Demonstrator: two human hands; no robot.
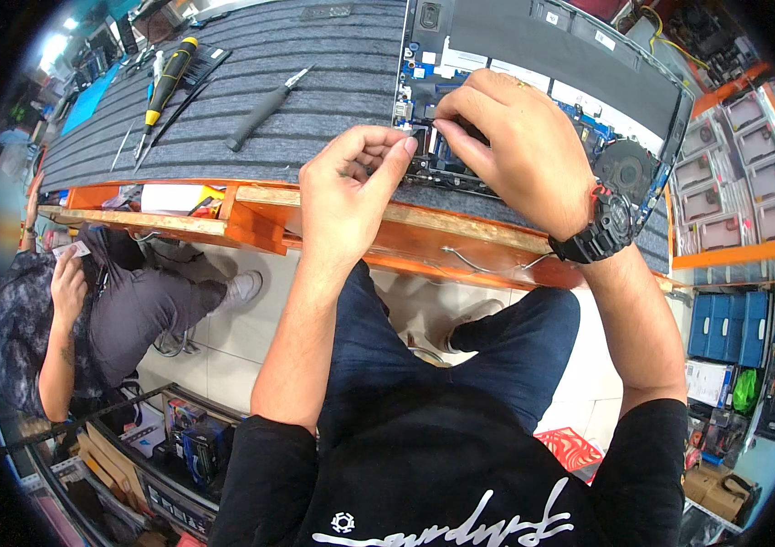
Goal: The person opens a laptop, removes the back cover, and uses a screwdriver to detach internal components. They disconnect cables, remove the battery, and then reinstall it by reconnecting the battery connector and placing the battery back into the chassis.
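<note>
An opened laptop (670,96) lies on the striped grey mat, its inside bared: blue circuit board (425,71), wide dark panels and a round black fan (626,167). My left hand (351,178) is at its near left corner, thumb and forefinger pinched together at the board's edge. Over the board, my right hand (524,137) bends down with thumb and fingertips closed close to the left ones. Whatever is between the fingers of either hand is too small or hidden to name. A black watch (601,228) sits on my right wrist.
Left on the mat (333,59) lie a grey-handled knife-like tool (264,114), a yellow-and-black screwdriver (171,82) and slim tools. An open drawer (155,219) sits under the wooden edge. Clear parts boxes (738,173) stand right. Another person (50,319) sits at left.
</note>
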